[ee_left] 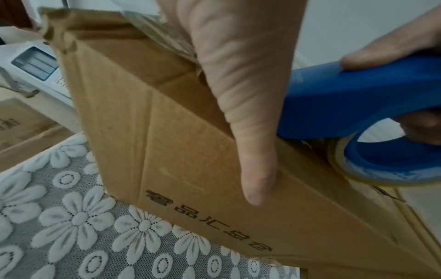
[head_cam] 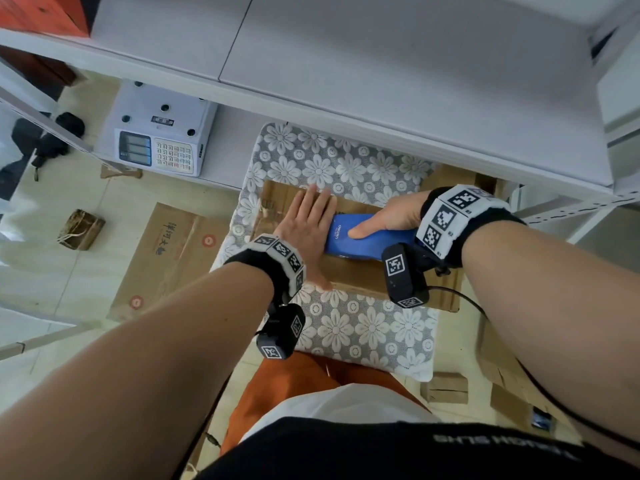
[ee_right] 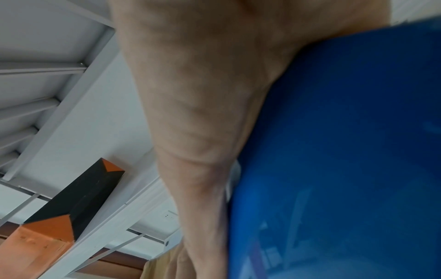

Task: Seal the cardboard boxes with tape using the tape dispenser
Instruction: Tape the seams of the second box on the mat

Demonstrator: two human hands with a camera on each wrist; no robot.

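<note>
A brown cardboard box [head_cam: 360,277] [ee_left: 181,151] lies on a flower-patterned lace cloth. My left hand [head_cam: 308,226] [ee_left: 241,75] lies flat on the box's left half, fingers straight, thumb down its near side. My right hand [head_cam: 384,221] [ee_right: 203,113] grips the blue tape dispenser [head_cam: 360,239] [ee_left: 358,98] [ee_right: 346,151], thumb along its top. The dispenser rests on the box top just right of my left hand. Its roll of clear tape [ee_left: 339,160] touches the cardboard. Clear tape [ee_left: 167,32] shows on the box's far end.
The lace-covered stool [head_cam: 363,327] carries the box. A white electronic scale [head_cam: 156,140] sits on a low shelf to the left. A flattened carton [head_cam: 173,258] lies on the floor at left, more cardboard pieces [head_cam: 446,386] at right. A white table edge [head_cam: 381,126] runs behind.
</note>
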